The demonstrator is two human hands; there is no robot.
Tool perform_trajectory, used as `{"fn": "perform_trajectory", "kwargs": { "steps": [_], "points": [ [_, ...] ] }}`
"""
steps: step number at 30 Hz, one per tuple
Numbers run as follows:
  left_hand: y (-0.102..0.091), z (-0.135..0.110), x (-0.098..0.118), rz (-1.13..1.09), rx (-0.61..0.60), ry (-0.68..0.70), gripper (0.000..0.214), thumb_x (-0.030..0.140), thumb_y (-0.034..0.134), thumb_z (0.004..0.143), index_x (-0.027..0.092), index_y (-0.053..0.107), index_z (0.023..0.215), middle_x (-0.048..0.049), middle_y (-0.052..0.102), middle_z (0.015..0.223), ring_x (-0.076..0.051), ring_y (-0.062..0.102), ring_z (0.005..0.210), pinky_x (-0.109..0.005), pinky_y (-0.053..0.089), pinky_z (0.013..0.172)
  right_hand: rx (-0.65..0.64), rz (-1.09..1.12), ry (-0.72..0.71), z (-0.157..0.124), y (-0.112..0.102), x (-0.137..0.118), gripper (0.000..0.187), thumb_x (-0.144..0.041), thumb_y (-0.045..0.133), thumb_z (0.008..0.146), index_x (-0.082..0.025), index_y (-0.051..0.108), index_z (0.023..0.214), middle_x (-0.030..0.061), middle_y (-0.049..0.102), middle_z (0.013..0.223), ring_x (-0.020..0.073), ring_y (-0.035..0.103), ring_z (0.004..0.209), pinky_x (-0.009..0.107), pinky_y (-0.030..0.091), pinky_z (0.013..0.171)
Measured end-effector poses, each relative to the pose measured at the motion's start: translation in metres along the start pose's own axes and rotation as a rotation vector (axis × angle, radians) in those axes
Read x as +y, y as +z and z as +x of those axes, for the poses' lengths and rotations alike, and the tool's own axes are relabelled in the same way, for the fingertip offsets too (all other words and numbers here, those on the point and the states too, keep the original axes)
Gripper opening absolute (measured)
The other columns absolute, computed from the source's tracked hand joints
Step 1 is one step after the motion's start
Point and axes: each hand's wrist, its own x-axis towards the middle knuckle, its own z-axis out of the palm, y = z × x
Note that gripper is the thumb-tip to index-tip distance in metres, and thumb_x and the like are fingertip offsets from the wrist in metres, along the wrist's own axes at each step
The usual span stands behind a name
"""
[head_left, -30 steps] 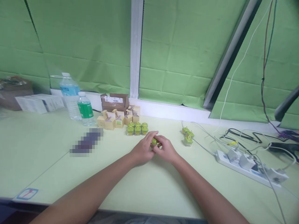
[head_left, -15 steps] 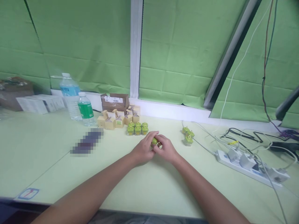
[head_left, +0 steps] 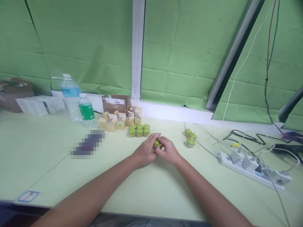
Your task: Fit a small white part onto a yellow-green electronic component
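Between my two hands is a small clear jar with a green lid (head_left: 156,143), mostly covered by fingers; a bit of a yellowish loop shows beside it. My left hand (head_left: 146,150) is closed round its left side. From the right, my right hand (head_left: 168,150) grips the same jar, thumb and fingers bent over it. Just behind my left hand stands a tight block of several matching green-lidded jars (head_left: 139,130) with loops on top. Farther right, 3 more such jars (head_left: 190,139) stand in a slanting row.
Opened small cartons (head_left: 111,123) stand before a brown cardboard box (head_left: 116,108). Left of them are a green-labelled bottle (head_left: 86,112) and a larger blue-labelled bottle (head_left: 71,97). A pixelated dark object (head_left: 88,145) lies left. A power strip (head_left: 251,171) with tangled cables is at right.
The view has shifted very slightly. Both hands keep the same hold on the jar, and nothing else has visibly moved.
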Motion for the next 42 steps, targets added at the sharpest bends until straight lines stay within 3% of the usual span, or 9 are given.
{"fn": "perform_trajectory", "kwargs": {
  "steps": [5, 12, 18, 26, 32, 37, 42],
  "points": [
    [-0.0029, 0.0006, 0.0008, 0.044, 0.009, -0.04, 0.073, 0.008, 0.058, 0.078, 0.022, 0.032, 0.145, -0.0135, 0.047, 0.142, -0.028, 0.05, 0.128, -0.046, 0.049, 0.106, -0.009, 0.005, 0.043, 0.0, -0.0021, 0.0013, 0.042, -0.014, 0.057, 0.076, -0.019, 0.065, 0.117, 0.006, 0.063, 0.097, 0.0176, 0.058, 0.081, 0.031, 0.049, 0.075],
    [0.001, -0.0007, -0.0019, 0.017, -0.01, 0.015, 0.073, 0.004, 0.054, 0.078, 0.02, 0.031, 0.146, -0.0134, 0.047, 0.143, -0.027, 0.051, 0.129, -0.044, 0.049, 0.106, 0.004, -0.008, 0.002, -0.0002, -0.0001, 0.0022, 0.023, -0.013, 0.056, 0.076, -0.019, 0.067, 0.096, 0.0042, 0.061, 0.088, 0.0173, 0.057, 0.078, 0.029, 0.047, 0.072],
    [-0.0022, 0.0002, -0.0003, 0.059, 0.038, -0.025, 0.07, 0.009, 0.058, 0.08, 0.02, 0.033, 0.145, -0.0133, 0.048, 0.142, -0.028, 0.051, 0.128, -0.044, 0.049, 0.106, 0.006, 0.002, 0.014, 0.0002, -0.0004, 0.006, 0.041, -0.014, 0.057, 0.076, -0.019, 0.065, 0.116, 0.0058, 0.063, 0.097, 0.0174, 0.059, 0.081, 0.03, 0.048, 0.074],
    [0.0014, -0.0007, -0.0028, -0.001, -0.008, 0.022, 0.074, 0.003, 0.052, 0.078, 0.021, 0.031, 0.146, -0.0128, 0.047, 0.143, -0.025, 0.05, 0.13, -0.042, 0.048, 0.107, 0.023, -0.009, -0.002, -0.0002, 0.0012, 0.0021, 0.022, -0.013, 0.056, 0.076, -0.019, 0.066, 0.094, 0.0043, 0.062, 0.09, 0.0175, 0.058, 0.081, 0.03, 0.048, 0.073],
    [-0.0021, 0.0008, -0.0004, 0.052, 0.038, -0.027, 0.072, 0.009, 0.058, 0.08, 0.021, 0.032, 0.146, -0.0137, 0.047, 0.143, -0.029, 0.051, 0.129, -0.046, 0.048, 0.107, 0.012, 0.003, 0.022, 0.0005, -0.0014, 0.004, 0.043, -0.014, 0.058, 0.076, -0.02, 0.065, 0.118, 0.0059, 0.064, 0.098, 0.0172, 0.06, 0.081, 0.031, 0.05, 0.075],
    [0.0001, -0.0005, -0.0015, 0.016, -0.003, 0.015, 0.075, 0.003, 0.054, 0.077, 0.021, 0.031, 0.147, -0.0133, 0.047, 0.143, -0.027, 0.05, 0.129, -0.045, 0.049, 0.106, 0.015, -0.006, -0.006, 0.0001, 0.0012, 0.0033, 0.026, -0.012, 0.056, 0.076, -0.019, 0.068, 0.098, 0.0043, 0.062, 0.09, 0.0172, 0.057, 0.079, 0.03, 0.048, 0.071],
    [0.0015, 0.0001, -0.0012, -0.003, -0.013, 0.019, 0.079, 0.0, 0.052, 0.073, 0.02, 0.03, 0.146, -0.0133, 0.046, 0.144, -0.026, 0.049, 0.131, -0.043, 0.048, 0.107, 0.015, 0.004, -0.028, 0.0004, 0.0012, 0.0003, 0.024, -0.012, 0.056, 0.077, -0.019, 0.066, 0.097, 0.0044, 0.062, 0.091, 0.0175, 0.057, 0.08, 0.029, 0.047, 0.07]
  ]
}}
